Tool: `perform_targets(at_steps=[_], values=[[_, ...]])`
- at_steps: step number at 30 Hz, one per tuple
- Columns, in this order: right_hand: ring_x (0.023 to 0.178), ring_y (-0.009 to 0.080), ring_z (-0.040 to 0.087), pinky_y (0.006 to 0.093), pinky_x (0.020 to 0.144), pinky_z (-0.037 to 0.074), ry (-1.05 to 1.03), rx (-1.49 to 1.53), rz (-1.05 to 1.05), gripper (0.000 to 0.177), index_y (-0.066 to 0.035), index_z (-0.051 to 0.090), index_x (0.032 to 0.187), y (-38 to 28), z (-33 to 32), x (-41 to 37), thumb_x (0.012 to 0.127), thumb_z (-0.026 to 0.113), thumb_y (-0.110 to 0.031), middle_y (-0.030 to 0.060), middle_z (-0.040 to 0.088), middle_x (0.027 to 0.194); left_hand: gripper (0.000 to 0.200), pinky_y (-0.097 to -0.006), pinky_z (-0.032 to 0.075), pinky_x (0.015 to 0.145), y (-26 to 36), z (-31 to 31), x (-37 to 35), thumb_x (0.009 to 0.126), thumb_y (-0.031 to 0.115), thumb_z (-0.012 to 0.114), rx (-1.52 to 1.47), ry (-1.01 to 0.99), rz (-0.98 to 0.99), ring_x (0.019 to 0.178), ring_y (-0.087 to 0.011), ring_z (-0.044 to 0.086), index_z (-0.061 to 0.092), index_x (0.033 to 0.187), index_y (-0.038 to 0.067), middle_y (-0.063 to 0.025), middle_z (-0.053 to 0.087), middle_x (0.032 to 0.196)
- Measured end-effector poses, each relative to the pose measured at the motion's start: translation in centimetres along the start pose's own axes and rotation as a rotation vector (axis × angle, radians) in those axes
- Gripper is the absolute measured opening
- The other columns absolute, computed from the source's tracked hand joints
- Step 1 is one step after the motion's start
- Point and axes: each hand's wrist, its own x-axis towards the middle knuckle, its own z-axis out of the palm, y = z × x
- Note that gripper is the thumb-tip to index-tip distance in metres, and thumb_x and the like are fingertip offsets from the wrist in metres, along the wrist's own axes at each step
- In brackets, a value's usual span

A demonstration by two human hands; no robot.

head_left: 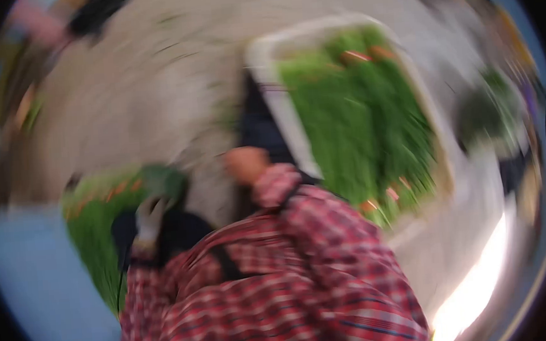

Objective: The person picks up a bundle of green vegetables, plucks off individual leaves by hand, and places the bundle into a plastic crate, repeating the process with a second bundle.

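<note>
My left hand (150,216), in a pale glove, is at the lower left, over my dark trouser leg. It lies against a dark green rounded thing (165,183), blurred; its fingers are smeared. Bare and curled, my right hand (247,165) is near the middle, by the left edge of a white crate (293,121); what it holds, if anything, is hidden. Long green leafy stalks (364,120) in bundles with orange-red bands fill the crate. More banded green bundles (94,234) lie on the left, beside my left hand.
A light blue surface (33,269) is at the lower left. Grey ground (135,98) stretches ahead. A blurred green bundle (487,114) stands at the right, past the crate. At the upper left is a dark blurred shape (100,11). Bright glare falls at the lower right.
</note>
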Motion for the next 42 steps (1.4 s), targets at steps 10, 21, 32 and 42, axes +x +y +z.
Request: perform_targets(at_steps=[10, 21, 32, 42], values=[[0.082, 0.0347, 0.065, 0.041, 0.074, 0.05, -0.8, -0.939, 1.186, 0.02, -0.006, 0.067, 0.096, -9.6, 1.3, 11.2, 0.083, 0.056, -0.016, 0.0162, 0.067, 0.088, 0.022, -0.0268, 0.047, 0.077, -26.1, -7.6, -35.1, 0.081, -0.011, 0.048, -0.207, 1.515, -0.34, 0.082, -0.0149, 0.06, 0.063, 0.087, 0.004, -0.0053, 0.065, 0.087], [0.08, 0.0341, 0.066, 0.041, 0.071, 0.051, -1.187, -0.939, 1.292, 0.018, -0.006, 0.069, 0.09, -6.4, 4.1, 8.8, 0.079, 0.059, -0.016, 0.0165, 0.068, 0.085, 0.029, -0.0293, 0.047, 0.059, -33.6, 10.2, -47.5, 0.078, 0.007, 0.057, -1.252, 1.709, -1.441, 0.064, -0.0155, 0.057, 0.065, 0.106, 0.009, -0.0022, 0.064, 0.086], [0.077, 0.0322, 0.068, 0.0391, 0.071, 0.053, -1.296, -0.797, 1.38, 0.024, -0.001, 0.07, 0.089, -5.4, 4.5, 5.5, 0.075, 0.059, -0.017, 0.0182, 0.069, 0.081, 0.048, -0.0432, 0.047, 0.09, -40.5, -5.7, -48.2, 0.069, 0.011, 0.063, 0.141, 1.27, -1.401, 0.104, -0.0393, 0.056, 0.057, 0.116, 0.007, -0.0186, 0.059, 0.114], [0.071, 0.0334, 0.067, 0.0393, 0.064, 0.051, -1.218, -0.801, 1.475, 0.022, -0.002, 0.069, 0.082, -5.9, 8.9, 8.0, 0.074, 0.057, -0.018, 0.018, 0.067, 0.073, 0.082, -0.0542, 0.016, 0.113, -51.3, -14.5, -46.5, 0.079, 0.023, 0.058, 0.408, 0.347, -1.629, 0.142, -0.0324, 0.018, 0.017, 0.149, 0.017, -0.0103, 0.018, 0.155]])
